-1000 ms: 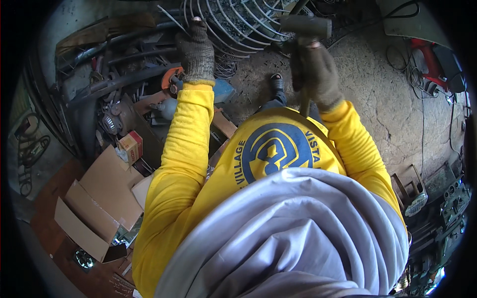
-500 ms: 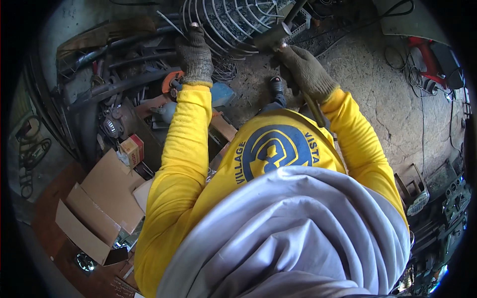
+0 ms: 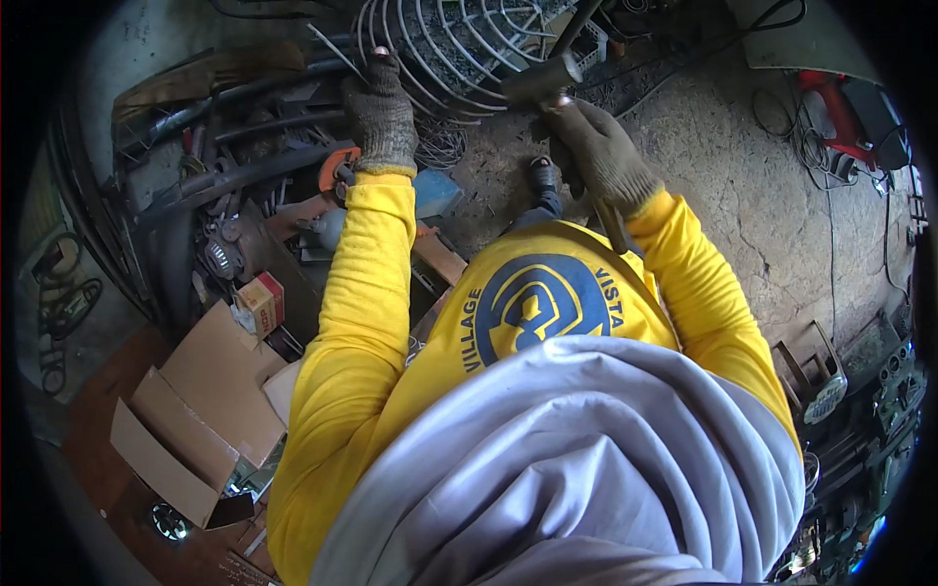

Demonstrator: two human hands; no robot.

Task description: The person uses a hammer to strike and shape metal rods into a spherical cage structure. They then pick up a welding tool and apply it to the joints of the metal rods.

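Note:
In a grey knitted glove with a bare thumb tip, my left hand is closed at the near left side of a frame of bent metal rods. A rod end sticks out to the left of that hand; the exact grip is hidden by the glove. My right hand, gloved too, is wrapped round the handle of a hammer. The hammer's head lies over the frame's near right edge; whether it touches the rods I cannot tell. Its wooden handle points back toward my waist.
Metal bars and scrap pile up on the left, with an orange tool beside them. Open cardboard boxes stand nearer. A coil of wire lies under the frame. On the right sit a red machine and loose cables.
The hammer's head has shifted slightly right along with my right hand. My left hand and the rod frame stay nearly in place, with only a small shift.

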